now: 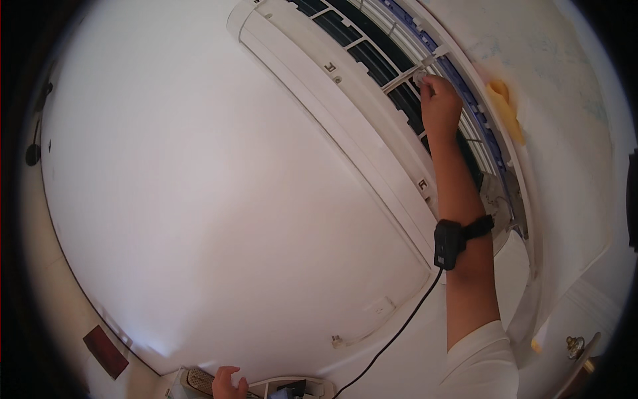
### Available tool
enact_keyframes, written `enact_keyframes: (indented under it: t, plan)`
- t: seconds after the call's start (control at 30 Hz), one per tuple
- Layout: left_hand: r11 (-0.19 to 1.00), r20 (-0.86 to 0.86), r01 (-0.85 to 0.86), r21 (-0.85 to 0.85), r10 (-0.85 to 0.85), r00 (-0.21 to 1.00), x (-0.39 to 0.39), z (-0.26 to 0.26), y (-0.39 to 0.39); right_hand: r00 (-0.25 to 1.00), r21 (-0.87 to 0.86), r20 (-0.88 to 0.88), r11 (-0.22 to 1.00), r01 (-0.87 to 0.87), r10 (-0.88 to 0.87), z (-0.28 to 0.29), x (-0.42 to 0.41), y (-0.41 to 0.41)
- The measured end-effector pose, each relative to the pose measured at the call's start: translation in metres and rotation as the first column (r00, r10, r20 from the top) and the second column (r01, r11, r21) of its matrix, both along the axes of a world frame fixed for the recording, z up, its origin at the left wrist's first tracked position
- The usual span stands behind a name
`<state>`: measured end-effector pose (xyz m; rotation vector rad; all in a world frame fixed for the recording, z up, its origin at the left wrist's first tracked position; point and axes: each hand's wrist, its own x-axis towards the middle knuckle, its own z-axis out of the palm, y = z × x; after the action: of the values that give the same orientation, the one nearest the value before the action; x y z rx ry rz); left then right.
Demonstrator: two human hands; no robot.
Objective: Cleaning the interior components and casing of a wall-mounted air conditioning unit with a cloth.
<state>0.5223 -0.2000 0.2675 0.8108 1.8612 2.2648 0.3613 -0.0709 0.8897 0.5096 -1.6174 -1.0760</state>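
Observation:
A white wall-mounted air conditioner [349, 129] runs diagonally across the upper right, its front opened so that dark filter sections [379, 62] in a white frame show. My right hand [441, 107] reaches up to it, thumb and fingers pinching a small whitish piece [419, 77] beside the filter frame; what the piece is, I cannot tell. A black device [447, 244] is strapped round the right forearm, with a black cable hanging from it. My left hand [229, 384] is low at the bottom edge, its fingers apart and curled, nothing visible between them.
A yellow cloth [506, 109] lies near the unit's right side. A power plug [337, 341] and cord hang by a wall socket [385, 306]. At the bottom are a woven basket [198, 380] and a white container [319, 384] with items. A dark red object [105, 351] is at lower left.

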Motion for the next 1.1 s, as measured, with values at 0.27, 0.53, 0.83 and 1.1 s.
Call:
enact_keyframes:
  t: [0.27, 0.53, 0.83, 1.1]
  plan:
    - [0.998, 0.060, -0.009, -0.057, 0.013, 0.998, -0.006, 0.000, -0.009, 0.991, -0.280, 0.036, 0.951, 0.134, -0.129, 0.017, -0.025, 0.006]
    - [0.999, 0.023, -0.047, -0.008, 0.047, 0.999, -0.003, 0.011, -0.009, 0.980, -0.270, 0.108, 0.944, 0.191, -0.167, 0.006, -0.020, 0.005]
    - [0.999, 0.044, -0.039, -0.027, 0.040, 0.998, -0.011, 0.020, -0.008, 0.957, 0.131, 0.206, 0.975, 0.179, -0.203, -0.016, -0.016, 0.002]
    - [0.999, 0.063, 0.014, -0.040, -0.011, 0.998, -0.008, 0.026, -0.012, 0.884, -0.134, 0.434, 0.958, 0.253, -0.173, -0.033, -0.006, -0.018]
